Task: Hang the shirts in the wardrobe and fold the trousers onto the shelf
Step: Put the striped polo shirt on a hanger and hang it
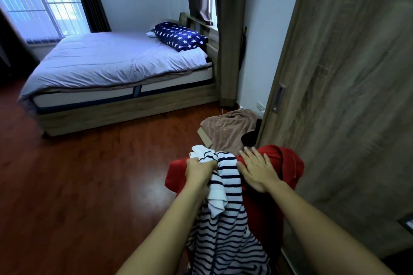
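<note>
Head: striped shirt, left grip

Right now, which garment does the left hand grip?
The navy-and-white striped shirt: the left hand bunches it, while the right hand lies flat on the plain red garment.

Bed by window; star-print pillow on it; brown towel on floor.

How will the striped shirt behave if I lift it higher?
Probably floppy: the striped shirt hangs limp from the left hand, bunched at the grip. Likely light, since one hand carries it. It may drag on the red garment that the right hand touches.
</note>
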Available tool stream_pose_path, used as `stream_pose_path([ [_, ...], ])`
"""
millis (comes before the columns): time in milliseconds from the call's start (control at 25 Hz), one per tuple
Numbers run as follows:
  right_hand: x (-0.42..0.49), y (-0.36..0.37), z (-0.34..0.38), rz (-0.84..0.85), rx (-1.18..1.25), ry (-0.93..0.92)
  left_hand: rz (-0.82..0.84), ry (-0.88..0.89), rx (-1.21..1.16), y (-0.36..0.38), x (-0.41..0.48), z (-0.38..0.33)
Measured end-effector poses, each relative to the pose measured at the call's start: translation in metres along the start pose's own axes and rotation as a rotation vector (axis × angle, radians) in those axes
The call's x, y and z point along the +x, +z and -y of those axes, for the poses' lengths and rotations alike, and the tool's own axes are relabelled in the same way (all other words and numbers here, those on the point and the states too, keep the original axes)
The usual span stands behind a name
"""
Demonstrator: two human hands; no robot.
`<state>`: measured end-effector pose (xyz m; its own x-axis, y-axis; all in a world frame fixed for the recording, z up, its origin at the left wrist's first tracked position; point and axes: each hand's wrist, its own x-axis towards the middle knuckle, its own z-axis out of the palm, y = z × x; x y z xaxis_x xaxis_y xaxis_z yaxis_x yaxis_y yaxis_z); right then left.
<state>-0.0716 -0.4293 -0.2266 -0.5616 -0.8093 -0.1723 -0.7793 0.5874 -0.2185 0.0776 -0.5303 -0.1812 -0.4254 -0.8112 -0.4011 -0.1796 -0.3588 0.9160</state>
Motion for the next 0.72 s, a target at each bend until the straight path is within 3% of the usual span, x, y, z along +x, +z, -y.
stream_pose_path([
  [80, -0.002, -0.011, 0.007, -0.017, 0.313, 0.041, 0.052, 0.123, 0.092, -0.001, 0.002, -0.005],
  [160, -0.006, -0.033, 0.015, -0.104, 0.938, 0.198, 0.062, 0.391, 0.366, 0.005, -0.014, -0.012],
  [240, -0.023, -0.07, 0.013, -0.017, 1.341, 0.343, 0.092, 0.669, 0.489, 0.026, -0.048, -0.023],
  [320, -0.057, -0.114, 0.004, 0.182, 1.411, 0.346, 0.193, 0.932, 0.527, 0.058, -0.086, -0.03],
  [400, -0.092, -0.148, -0.013, 0.274, 1.363, 0.267, 0.313, 1.137, 0.596, 0.09, -0.116, -0.022],
  [520, -0.138, -0.18, -0.054, 0.174, 1.249, 0.236, 0.44, 1.156, 0.558, 0.121, -0.165, -0.011],
  [560, -0.155, -0.184, -0.07, 0.096, 1.236, 0.236, 0.433, 1.236, 0.478, 0.13, -0.181, -0.006],
  [640, -0.194, -0.194, -0.094, -0.035, 1.276, 0.244, 0.264, 1.605, 0.251, 0.147, -0.2, 0.009],
  [680, -0.214, -0.199, -0.104, -0.102, 1.315, 0.245, 0.192, 1.682, 0.151, 0.157, -0.204, 0.012],
  [720, -0.235, -0.204, -0.112, -0.168, 1.35, 0.229, 0.181, 1.653, 0.075, 0.166, -0.209, 0.007],
])
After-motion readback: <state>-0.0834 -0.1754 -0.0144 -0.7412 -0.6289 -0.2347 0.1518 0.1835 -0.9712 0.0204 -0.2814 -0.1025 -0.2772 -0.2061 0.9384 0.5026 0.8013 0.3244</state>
